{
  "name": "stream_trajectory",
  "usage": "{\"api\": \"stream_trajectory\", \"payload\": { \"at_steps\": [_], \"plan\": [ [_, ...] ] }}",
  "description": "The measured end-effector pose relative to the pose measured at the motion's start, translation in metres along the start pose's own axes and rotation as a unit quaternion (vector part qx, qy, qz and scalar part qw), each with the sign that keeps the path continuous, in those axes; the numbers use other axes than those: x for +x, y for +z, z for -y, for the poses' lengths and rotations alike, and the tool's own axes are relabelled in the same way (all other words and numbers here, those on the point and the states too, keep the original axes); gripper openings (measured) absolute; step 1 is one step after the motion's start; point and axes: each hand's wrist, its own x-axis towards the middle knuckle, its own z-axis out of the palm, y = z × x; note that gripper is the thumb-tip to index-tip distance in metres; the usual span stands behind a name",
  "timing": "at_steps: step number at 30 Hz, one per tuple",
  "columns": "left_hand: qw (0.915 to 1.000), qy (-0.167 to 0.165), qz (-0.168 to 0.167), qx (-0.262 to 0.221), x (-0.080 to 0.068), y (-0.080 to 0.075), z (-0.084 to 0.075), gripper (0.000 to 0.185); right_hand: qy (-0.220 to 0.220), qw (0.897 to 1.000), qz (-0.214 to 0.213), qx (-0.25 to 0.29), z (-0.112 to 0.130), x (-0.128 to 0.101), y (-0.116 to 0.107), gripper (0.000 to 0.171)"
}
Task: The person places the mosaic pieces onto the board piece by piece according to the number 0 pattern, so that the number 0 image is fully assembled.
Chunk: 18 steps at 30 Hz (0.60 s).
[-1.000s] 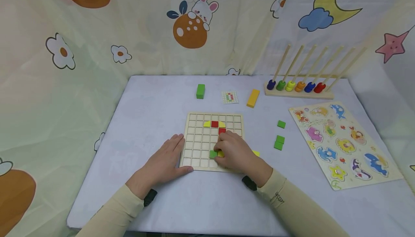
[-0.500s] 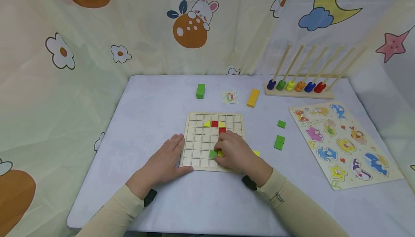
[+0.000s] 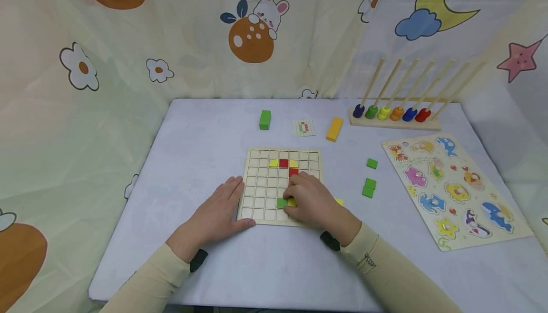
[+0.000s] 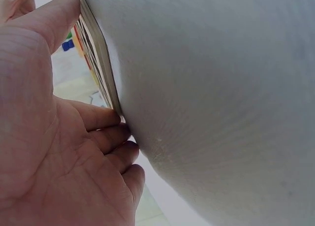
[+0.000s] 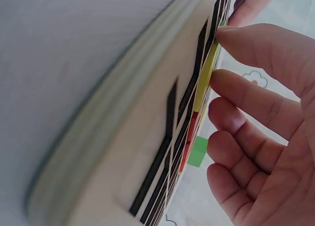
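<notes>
A square wooden grid board (image 3: 261,192) lies on the table with coloured tiles in it. My left hand (image 3: 216,213) rests flat at its left side, fingers against the edge and thumb (image 4: 61,16) at the near corner. Over the board's right half, my right hand (image 3: 314,203) has curled fingers; thumb and index finger pinch at a yellow tile (image 5: 204,85) set in the grid. A green tile (image 3: 281,203) sits just left of it. Farther up are a red tile (image 3: 283,163) between two yellow pieces and another red tile (image 3: 293,172). The hand hides other cells.
Loose green tiles (image 3: 370,183) lie right of the board. Behind it are a green block (image 3: 265,120), a small pattern card (image 3: 304,128) and an orange block (image 3: 334,129). A bead abacus (image 3: 396,122) and an animal puzzle board (image 3: 455,191) stand to the right.
</notes>
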Motion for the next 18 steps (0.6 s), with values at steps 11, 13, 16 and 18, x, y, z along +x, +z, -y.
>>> {"api": "stream_trajectory", "payload": {
  "at_steps": [11,13,16,18],
  "plan": [
    [1.0000,0.003,-0.004,-0.006,0.000,0.000,0.000,0.108,0.026,0.999,-0.025,0.008,-0.013,-0.008,-0.010,0.017],
    [1.0000,0.004,-0.005,-0.006,0.000,0.001,0.000,0.108,0.029,0.999,-0.031,0.008,-0.017,-0.009,-0.013,0.018],
    [1.0000,0.006,-0.006,-0.004,0.000,0.001,0.001,0.108,0.036,0.998,-0.043,0.006,-0.023,-0.012,-0.019,0.022],
    [0.9999,0.009,-0.008,-0.002,0.000,0.001,0.001,0.108,0.043,0.998,-0.047,0.003,-0.028,-0.014,-0.023,0.024]
  ]
}}
